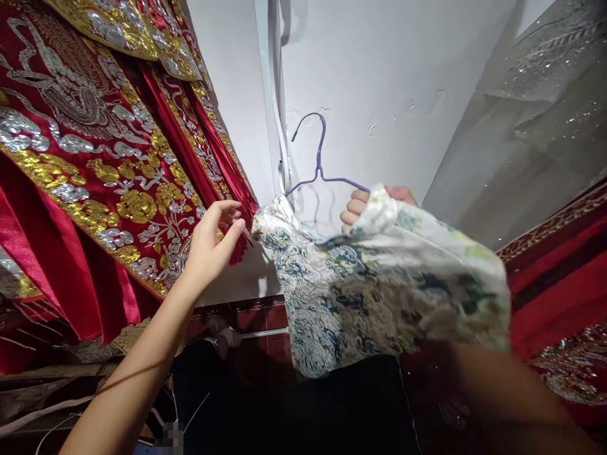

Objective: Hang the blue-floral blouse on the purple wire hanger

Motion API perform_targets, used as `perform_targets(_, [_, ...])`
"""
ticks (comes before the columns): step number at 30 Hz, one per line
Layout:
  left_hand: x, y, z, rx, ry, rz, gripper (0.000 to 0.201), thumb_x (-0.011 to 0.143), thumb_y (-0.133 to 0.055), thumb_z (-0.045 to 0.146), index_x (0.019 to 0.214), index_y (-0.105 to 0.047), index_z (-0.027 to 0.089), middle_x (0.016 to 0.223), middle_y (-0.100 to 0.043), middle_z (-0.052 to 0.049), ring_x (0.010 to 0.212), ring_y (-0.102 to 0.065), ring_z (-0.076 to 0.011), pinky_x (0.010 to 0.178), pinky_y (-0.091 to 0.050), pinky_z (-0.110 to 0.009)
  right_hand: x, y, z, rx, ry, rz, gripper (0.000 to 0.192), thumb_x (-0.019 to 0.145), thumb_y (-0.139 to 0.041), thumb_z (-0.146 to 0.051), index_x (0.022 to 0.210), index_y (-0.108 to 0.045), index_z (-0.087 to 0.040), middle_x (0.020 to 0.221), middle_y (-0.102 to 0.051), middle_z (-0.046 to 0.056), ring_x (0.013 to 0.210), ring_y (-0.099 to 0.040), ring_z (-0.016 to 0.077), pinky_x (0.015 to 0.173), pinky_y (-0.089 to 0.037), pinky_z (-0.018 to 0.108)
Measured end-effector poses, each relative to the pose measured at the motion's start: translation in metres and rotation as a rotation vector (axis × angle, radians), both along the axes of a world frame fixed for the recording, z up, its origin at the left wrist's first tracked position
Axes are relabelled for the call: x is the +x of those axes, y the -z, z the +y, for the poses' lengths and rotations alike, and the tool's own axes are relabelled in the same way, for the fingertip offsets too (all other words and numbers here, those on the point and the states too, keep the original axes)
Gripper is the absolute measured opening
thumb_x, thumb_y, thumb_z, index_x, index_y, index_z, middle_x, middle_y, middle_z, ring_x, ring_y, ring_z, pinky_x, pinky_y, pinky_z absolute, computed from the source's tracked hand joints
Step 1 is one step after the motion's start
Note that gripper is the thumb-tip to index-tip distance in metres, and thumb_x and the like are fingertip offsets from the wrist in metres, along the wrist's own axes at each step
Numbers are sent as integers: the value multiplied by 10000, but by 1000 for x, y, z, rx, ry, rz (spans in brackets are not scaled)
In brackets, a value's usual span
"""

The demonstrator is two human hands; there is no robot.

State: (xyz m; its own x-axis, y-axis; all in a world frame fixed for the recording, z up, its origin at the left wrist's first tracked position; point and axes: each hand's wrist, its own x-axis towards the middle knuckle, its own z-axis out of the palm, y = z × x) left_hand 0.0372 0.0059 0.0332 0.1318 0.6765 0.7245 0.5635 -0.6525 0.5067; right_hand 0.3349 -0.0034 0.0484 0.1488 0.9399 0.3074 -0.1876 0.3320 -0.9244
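A purple wire hanger point(320, 170) is held up against the white wall, its hook pointing up. On it hangs a patterned garment point(341, 284) in white, blue-green and grey, blurred toward its right side. My right hand point(359, 205) is closed at the garment's right shoulder, beside the hanger's right arm; cloth covers part of the hand. Just left of the garment's other shoulder, my left hand point(220, 234) is raised with thumb and fingers apart. It holds nothing.
Red garments with gold and silver embroidery point(109, 158) fill the left side. A sparkling translucent cover point(535, 114) and more red cloth point(554, 297) are on the right. A white vertical pole point(269, 82) stands by the wall point(379, 76). Below lies a dark red floor point(270, 316).
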Motion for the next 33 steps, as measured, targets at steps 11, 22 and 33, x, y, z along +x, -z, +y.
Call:
perform_targets(11, [28,-2,-36,-176,207,429,306,991,-551,410,798,-602,178,792,-591,-13,762,-566,-170,734,-431,-293,-40,41,-47,280,-917,-563,202,858,-736,-312,759,-660,-153,675,-596,-25,614,-520,96,576,-419,221])
perform_targets(22, [25,-2,-50,-183,542,-160,311,984,-567,403,874,-745,174,892,-685,-88,912,-640,-223,848,-474,-335,-28,72,31,915,-51,-1079,922,827,-671,-284,1607,-181,-325,1568,-383,120,1439,-360,352,1169,-313,574])
perform_targets(33, [39,4,-20,-552,729,-628,414,927,-636,521,1057,-772,151,820,-683,-56,816,-640,-167,850,-520,-299,-45,77,20,1043,183,-1145,890,793,-629,-267,1601,-255,-264,1447,-511,129,1289,-496,345,1089,-313,524])
